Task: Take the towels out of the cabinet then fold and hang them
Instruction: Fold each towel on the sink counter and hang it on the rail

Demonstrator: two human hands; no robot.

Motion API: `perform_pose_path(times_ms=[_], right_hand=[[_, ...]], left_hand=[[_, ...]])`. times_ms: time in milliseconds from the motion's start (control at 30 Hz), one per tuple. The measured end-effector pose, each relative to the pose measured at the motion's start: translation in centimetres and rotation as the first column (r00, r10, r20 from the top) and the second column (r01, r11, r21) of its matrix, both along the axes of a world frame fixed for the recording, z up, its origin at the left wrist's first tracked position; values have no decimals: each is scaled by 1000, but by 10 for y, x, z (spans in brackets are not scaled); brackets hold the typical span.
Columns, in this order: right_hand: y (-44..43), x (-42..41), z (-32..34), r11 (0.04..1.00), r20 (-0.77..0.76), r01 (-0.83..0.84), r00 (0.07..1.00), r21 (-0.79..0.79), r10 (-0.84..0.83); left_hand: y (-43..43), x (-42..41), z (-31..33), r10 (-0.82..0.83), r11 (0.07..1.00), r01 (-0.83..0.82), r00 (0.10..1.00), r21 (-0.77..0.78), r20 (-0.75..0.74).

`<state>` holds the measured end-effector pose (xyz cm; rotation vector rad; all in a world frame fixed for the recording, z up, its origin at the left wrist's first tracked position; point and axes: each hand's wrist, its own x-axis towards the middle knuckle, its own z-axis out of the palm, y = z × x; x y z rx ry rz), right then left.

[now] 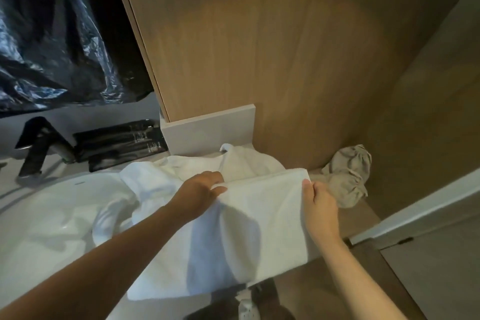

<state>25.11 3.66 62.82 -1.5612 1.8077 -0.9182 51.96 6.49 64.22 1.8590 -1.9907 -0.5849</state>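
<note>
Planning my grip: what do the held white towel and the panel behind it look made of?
The white towel looks like soft matte cloth, probably cotton: it drapes and creases. The panel: wood or wood-look laminate, smooth, faint vertical grain.

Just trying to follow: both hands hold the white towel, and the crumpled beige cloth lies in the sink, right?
Not quite: the head view shows the beige cloth on the counter, right of the white towel, which the left hand and right hand hold.
</note>
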Motion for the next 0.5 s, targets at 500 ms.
perform_pose_path(times_ms=[500], right_hand=[[10, 48, 12, 921, -122, -385, 918, -56, 376]], left_hand=[[79, 61, 2, 461, 859, -462, 885, -218, -60]])
